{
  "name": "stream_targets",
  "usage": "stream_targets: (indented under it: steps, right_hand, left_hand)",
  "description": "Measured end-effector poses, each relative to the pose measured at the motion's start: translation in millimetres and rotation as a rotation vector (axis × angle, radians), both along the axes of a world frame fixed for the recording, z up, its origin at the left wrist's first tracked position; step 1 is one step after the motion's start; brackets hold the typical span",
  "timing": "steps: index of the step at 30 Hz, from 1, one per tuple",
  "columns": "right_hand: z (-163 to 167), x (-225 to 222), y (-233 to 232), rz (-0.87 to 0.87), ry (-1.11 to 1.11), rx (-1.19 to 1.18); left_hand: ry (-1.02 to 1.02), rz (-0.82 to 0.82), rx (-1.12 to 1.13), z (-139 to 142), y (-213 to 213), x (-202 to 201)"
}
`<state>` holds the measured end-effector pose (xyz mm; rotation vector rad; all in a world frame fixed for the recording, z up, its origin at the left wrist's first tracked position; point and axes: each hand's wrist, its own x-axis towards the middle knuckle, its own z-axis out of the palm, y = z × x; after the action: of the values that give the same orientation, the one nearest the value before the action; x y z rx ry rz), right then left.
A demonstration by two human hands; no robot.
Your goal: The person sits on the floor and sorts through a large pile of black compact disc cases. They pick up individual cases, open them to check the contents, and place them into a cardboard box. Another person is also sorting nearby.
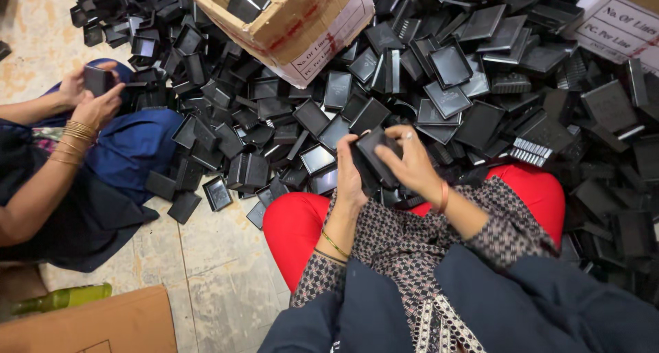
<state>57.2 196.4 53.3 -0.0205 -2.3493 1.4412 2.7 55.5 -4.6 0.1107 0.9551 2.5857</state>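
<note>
Both hands: left hand (349, 178) and right hand (410, 162) pinch one flat black plastic tray (376, 155) above red-clad lap | risk: tray may slip into heaped black trays (480, 78) beyond, getting lost

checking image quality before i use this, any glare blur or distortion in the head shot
Head view: even, soft light, no hard shadows; pale sheen on the flat faces of the black trays in the pile; both hands, left hand and right hand, on one black tray, look sharp; wide-lens bending toward the edges, where the cardboard box leans.
</note>
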Motion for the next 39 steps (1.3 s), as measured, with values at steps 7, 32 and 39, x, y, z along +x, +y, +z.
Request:
stream_targets:
  steps: [7,32,39]
  right_hand:
    - [-8.9,15.1,-7.2,0.147,-0.094,-0.413]
    - [-43.3,5.1,-4.4,0.27,-0.353,-0.99]
    - [-4.1,-9.7,-25.5,0.386,-0.211,-0.556]
  left_hand:
    - [0.006,0.135,-0.051,2.2,2.7,-1.1]
    - [0.12,0.231,-0.087,31.7,-13.6,-3.3]
    - [0.269,0.234,-0.553,26.2,-78.8,-6.5]
